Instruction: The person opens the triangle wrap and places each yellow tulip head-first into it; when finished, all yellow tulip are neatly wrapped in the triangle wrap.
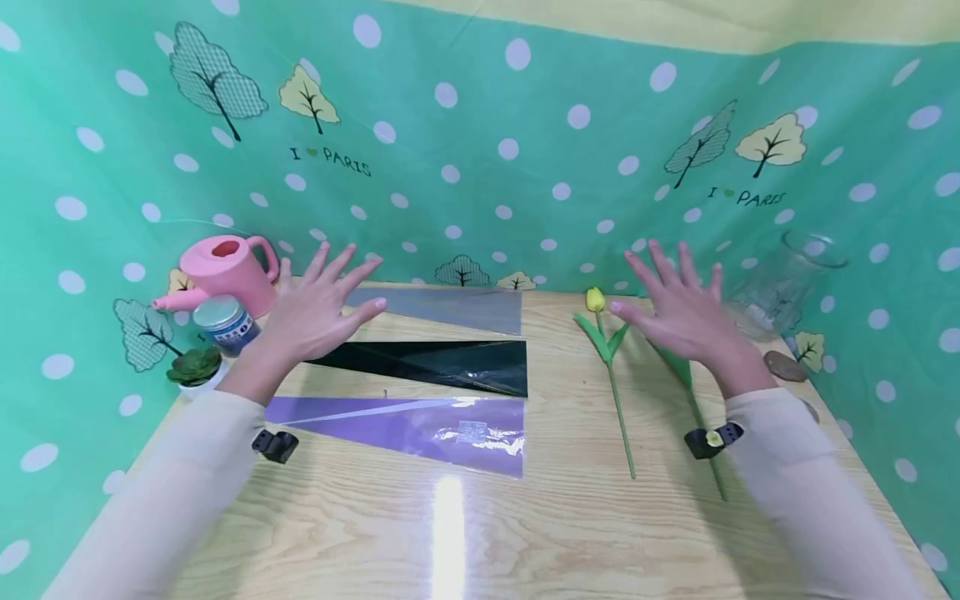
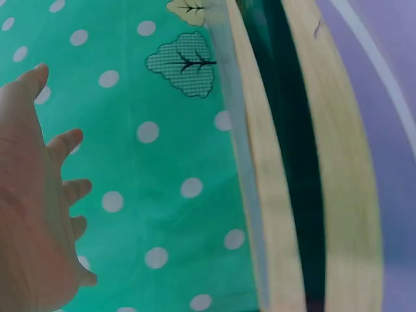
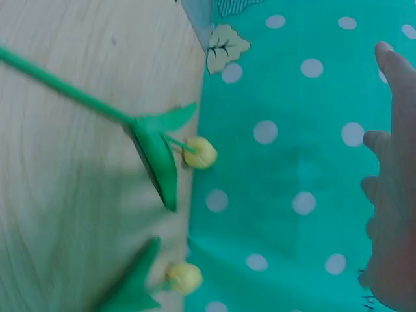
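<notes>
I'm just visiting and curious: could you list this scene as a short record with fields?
Left hand: open, fingers spread, holding nothing, above grey sheet
Right hand: open, holding nothing, over a tulip leaf
Table: black sheet, purple sheet, two yellow tulips
Left edge: pink watering can, jar, small plant
Right edge: glass vase, stone

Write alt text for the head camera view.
Two open hands, left hand and right hand, hover over a wooden table. Below the left lie grey, black and purple wrapping sleeves; by the right, a yellow tulip.
</notes>
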Demonstrator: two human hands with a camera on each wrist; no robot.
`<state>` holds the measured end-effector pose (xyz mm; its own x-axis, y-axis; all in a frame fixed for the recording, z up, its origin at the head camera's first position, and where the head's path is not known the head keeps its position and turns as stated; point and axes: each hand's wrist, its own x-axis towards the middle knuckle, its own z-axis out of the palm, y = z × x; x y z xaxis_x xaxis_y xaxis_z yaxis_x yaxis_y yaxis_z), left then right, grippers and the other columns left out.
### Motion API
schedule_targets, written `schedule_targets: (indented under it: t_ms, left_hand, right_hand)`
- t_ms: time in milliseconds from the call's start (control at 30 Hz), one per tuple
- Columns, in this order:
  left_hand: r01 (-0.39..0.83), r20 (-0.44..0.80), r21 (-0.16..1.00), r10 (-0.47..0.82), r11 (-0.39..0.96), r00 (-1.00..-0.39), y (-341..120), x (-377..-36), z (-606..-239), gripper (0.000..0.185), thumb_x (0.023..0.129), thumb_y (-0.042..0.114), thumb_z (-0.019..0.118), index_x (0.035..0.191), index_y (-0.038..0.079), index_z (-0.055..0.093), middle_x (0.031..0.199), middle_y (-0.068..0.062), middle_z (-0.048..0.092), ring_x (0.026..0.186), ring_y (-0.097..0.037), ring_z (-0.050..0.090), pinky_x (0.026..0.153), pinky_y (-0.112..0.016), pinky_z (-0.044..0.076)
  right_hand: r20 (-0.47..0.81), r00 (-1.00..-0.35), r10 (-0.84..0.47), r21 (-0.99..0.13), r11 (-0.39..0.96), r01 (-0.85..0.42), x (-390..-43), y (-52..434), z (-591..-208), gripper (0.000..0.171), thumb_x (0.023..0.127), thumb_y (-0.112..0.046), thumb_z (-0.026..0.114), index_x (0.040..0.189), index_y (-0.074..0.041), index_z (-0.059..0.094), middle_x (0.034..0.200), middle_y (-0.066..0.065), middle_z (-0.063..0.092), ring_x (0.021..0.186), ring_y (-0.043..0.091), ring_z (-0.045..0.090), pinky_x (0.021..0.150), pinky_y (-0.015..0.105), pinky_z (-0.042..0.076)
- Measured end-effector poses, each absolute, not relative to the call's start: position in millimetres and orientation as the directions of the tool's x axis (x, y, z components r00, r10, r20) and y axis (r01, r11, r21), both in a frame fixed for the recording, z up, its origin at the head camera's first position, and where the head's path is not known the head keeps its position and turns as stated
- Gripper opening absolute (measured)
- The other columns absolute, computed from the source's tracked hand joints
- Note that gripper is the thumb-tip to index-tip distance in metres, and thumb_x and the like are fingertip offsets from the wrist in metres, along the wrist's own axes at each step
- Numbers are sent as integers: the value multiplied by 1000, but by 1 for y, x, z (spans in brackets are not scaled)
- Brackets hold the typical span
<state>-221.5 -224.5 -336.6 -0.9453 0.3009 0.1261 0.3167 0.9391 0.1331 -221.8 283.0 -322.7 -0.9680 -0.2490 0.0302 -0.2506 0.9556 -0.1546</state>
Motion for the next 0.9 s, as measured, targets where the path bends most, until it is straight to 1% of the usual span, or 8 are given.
schedule_targets:
  t_ms: [133, 300, 500, 633, 700, 767, 833, 900]
  left_hand:
    - [322, 134, 182, 301, 929, -944, -220, -231, -349, 76, 102, 72, 34, 165, 32, 24, 174, -12, 16, 161, -45, 5, 119, -81, -2]
    - [330, 142, 249, 303, 911, -943, -211, -246, -368, 71, 104, 65, 39, 163, 26, 32, 172, -14, 22, 161, -43, 10, 124, -75, 5]
    - [352, 142, 350, 322, 868, -936, -198, -262, -389, 65, 107, 57, 42, 160, 19, 40, 168, -20, 30, 158, -45, 18, 124, -73, 12]
    - [352, 125, 433, 331, 830, -935, -187, -268, -399, 60, 108, 51, 45, 158, 18, 42, 168, -18, 32, 158, -43, 22, 125, -69, 17]
    - [346, 116, 468, 332, 813, -936, -182, -271, -405, 59, 108, 50, 45, 158, 18, 43, 168, -17, 33, 157, -42, 26, 125, -67, 21]
    - [344, 105, 493, 338, 799, -935, -177, -274, -410, 59, 108, 50, 45, 158, 18, 43, 168, -16, 33, 156, -41, 28, 125, -65, 23]
    - [343, 101, 521, 343, 782, -934, -172, -277, -414, 57, 108, 47, 46, 157, 17, 45, 167, -15, 35, 155, -42, 30, 125, -64, 25]
    - [347, 100, 544, 351, 764, -931, -166, -279, -418, 56, 109, 44, 47, 156, 15, 45, 167, -16, 35, 155, -42, 30, 125, -64, 25]
  right_hand:
    - [38, -962, -270, -187, 944, -273, -231, 270, -335, 89, 99, -75, 35, 168, -29, 2, 175, 9, -10, 158, 41, -23, 115, 82, -15]
    - [50, -951, -304, -283, 909, -306, -248, 253, -357, 85, 102, -67, 43, 168, -24, 10, 175, 15, -1, 160, 46, -7, 120, 79, -4]
    - [41, -948, -317, -465, 833, -299, -266, 228, -389, 82, 103, -63, 46, 167, -22, 16, 175, 13, 7, 161, 43, 6, 125, 72, 7]
    - [19, -949, -315, -594, 760, -264, -276, 209, -406, 79, 104, -58, 50, 166, -21, 19, 174, 12, 15, 161, 40, 14, 126, 68, 15]
    - [8, -950, -311, -648, 722, -242, -281, 200, -415, 76, 104, -55, 51, 166, -23, 21, 174, 10, 19, 159, 40, 19, 126, 68, 20]
    - [-3, -955, -296, -689, 693, -212, -285, 192, -424, 73, 105, -53, 52, 166, -23, 23, 172, 12, 23, 156, 42, 26, 124, 67, 25]
    - [2, -961, -277, -716, 670, -195, -292, 184, -434, 68, 106, -49, 53, 164, -22, 28, 165, 17, 33, 148, 44, 37, 119, 66, 34]
    - [13, -967, -254, -727, 662, -184, -297, 176, -443, 63, 107, -41, 55, 162, -19, 34, 154, 20, 42, 139, 43, 46, 113, 63, 42]
